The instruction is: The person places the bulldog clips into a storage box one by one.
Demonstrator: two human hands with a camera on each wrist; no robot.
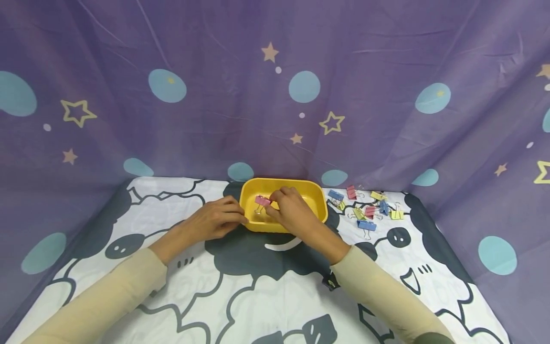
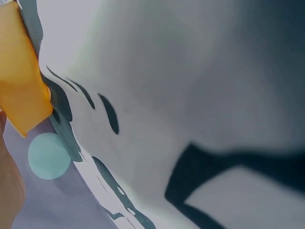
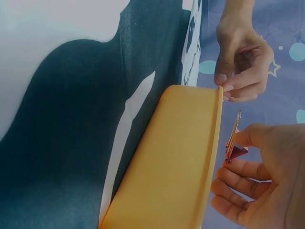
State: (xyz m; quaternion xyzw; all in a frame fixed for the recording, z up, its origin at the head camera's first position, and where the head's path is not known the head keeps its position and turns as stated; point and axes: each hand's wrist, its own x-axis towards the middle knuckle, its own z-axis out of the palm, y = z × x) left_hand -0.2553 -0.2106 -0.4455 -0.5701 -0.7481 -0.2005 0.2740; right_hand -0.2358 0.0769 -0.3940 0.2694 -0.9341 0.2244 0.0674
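So the small pink metal binder clip with wire handles is over the opening of a shallow yellow plastic-looking tray, pinched in the grip of the right hand. Probably light, stiff, tough, maybe a bit slick; I'd grab the body, since those handles likely swivel. The left hand has its grip clamped on the tray's rim. More pink, yellow and blue clips lie on the cloth-covered surface.

Purple curtain — stars, dots, patterned tablecloth
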